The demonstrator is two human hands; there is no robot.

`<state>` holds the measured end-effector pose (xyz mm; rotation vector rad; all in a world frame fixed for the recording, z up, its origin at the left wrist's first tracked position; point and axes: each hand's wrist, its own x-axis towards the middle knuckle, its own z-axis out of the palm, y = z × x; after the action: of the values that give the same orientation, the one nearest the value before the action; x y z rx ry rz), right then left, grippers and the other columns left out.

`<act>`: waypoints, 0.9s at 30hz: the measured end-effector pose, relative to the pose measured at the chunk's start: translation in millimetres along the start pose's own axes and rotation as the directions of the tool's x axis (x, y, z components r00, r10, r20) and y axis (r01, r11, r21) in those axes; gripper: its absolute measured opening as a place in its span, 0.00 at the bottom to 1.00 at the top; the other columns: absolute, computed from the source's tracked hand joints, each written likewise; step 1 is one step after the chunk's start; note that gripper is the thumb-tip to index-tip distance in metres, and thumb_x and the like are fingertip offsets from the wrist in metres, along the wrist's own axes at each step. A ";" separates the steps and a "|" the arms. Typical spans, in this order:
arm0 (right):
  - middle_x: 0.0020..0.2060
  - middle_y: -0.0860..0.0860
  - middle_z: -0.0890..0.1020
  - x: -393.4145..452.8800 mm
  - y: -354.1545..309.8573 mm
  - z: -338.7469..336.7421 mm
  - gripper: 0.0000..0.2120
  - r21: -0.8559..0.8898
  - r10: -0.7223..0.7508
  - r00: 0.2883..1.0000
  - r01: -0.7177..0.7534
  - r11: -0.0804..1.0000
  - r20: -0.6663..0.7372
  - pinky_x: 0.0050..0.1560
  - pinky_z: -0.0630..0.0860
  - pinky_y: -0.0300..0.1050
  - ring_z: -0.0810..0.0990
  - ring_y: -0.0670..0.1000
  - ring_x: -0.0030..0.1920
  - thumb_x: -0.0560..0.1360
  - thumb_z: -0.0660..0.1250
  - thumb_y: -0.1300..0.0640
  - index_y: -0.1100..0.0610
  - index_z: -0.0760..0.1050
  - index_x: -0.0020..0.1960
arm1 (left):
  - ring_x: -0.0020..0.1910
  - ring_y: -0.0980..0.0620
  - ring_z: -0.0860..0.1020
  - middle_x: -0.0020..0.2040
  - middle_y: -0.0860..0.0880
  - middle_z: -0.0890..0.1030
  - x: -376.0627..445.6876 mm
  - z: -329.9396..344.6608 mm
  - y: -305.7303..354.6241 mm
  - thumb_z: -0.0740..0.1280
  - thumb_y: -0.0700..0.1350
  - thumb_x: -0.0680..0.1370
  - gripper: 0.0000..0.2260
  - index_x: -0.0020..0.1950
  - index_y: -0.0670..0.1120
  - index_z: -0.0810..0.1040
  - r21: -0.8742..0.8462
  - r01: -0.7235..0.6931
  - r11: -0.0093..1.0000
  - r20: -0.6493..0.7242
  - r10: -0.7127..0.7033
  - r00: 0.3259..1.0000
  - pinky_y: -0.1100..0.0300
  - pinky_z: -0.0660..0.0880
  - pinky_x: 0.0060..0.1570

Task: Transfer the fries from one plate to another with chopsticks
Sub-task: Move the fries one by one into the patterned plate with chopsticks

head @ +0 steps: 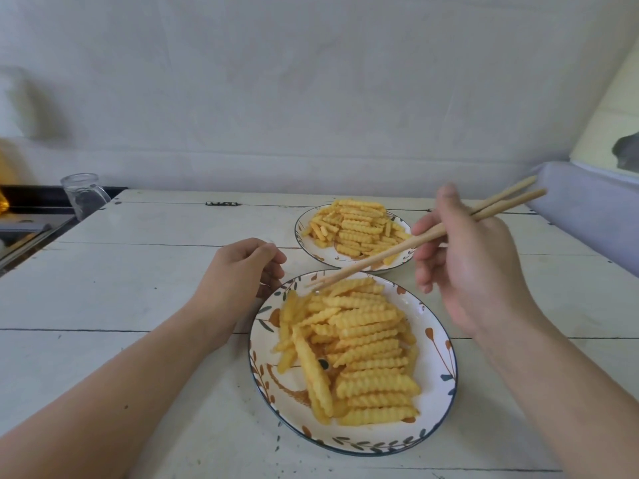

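- The right hand [473, 267] is gripping a pair of slim wooden chopsticks [408, 242], their tips touching the far end of the crinkle-cut fries [359, 344] heaped on the near plate [436, 347] — round, glazed, leaf-patterned, lying close to the table's [138, 271] near edge.
- The left hand [238, 271] is resting beside that plate's rim, fingers loosely curled, holding nothing.
- A second plate [304, 240] of ridged fries is sitting toward the far edge of the white planked table — a clear glass jar [84, 193] is standing off its far left corner.

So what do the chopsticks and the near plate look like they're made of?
Chopsticks: probably bamboo or light wood, with a matte tan surface and no shine. Near plate: seemingly glazed ceramic, glossy white with painted leaves and a dark rim line; melamine can't be excluded.
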<state>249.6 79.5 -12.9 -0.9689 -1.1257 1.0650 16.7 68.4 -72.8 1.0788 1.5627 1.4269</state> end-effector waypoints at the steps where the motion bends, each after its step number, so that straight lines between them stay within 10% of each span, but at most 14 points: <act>1: 0.22 0.54 0.70 2.9 -3.8 -3.8 0.25 0.022 -0.041 0.998 0.042 0.999 -0.044 0.21 0.63 0.39 0.66 0.53 0.18 0.84 0.59 0.46 0.61 0.74 0.34 | 0.36 0.50 0.78 0.35 0.47 0.81 -0.1 0.3 0.1 0.62 0.41 0.84 0.12 0.46 0.40 0.83 0.003 -0.002 1.000 0.002 0.002 1.000 0.56 0.77 0.42; 8: 0.27 0.54 0.72 31.9 5.0 -34.9 0.20 -0.179 -0.345 0.933 0.325 0.929 -0.098 0.22 0.64 0.37 0.68 0.48 0.22 0.84 0.59 0.51 0.57 0.76 0.37 | 0.36 0.52 0.78 0.35 0.48 0.81 0.1 0.7 -2.4 0.62 0.41 0.84 0.13 0.46 0.40 0.83 0.027 -0.014 1.000 0.012 0.013 1.000 0.59 0.77 0.41; 27: 0.26 0.50 0.74 40.7 40.4 -25.6 0.18 -0.251 -0.292 0.934 0.339 0.907 0.208 0.25 0.69 0.41 0.71 0.50 0.25 0.83 0.60 0.51 0.60 0.78 0.41 | 0.36 0.51 0.78 0.35 0.48 0.82 0.6 0.3 -2.3 0.62 0.41 0.83 0.12 0.46 0.41 0.84 0.041 -0.023 0.999 0.000 0.023 1.000 0.56 0.77 0.43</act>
<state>272.5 126.5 -47.7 -0.8889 -1.5479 0.7398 16.5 69.1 -75.1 1.1239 1.5906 1.4155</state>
